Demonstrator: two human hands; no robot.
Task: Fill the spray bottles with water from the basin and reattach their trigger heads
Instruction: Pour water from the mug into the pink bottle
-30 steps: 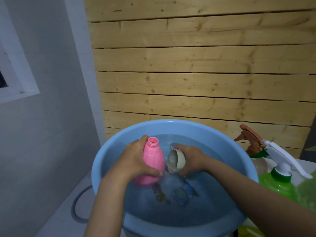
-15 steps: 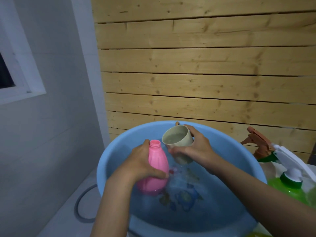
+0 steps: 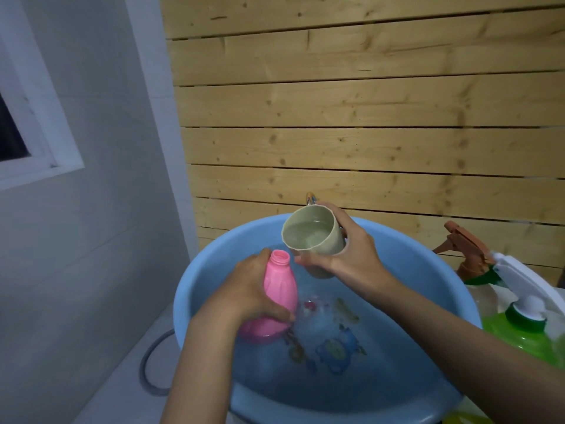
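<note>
lifted out of the water since a second ago, the cup now sits brimming in the right hand above the pink bottle, which the left hand grips upright in the basin. wet light plastic likely slips; hold its waist.

we seem to be in a home washroom or utility corner. we see a grey tiled wall with a white-framed window and a bare pine plank wall. a blue plastic basin of water has cartoon prints on its bottom. a grey hose loops on the pale floor. household spray bottles stand just beside the basin.
</note>
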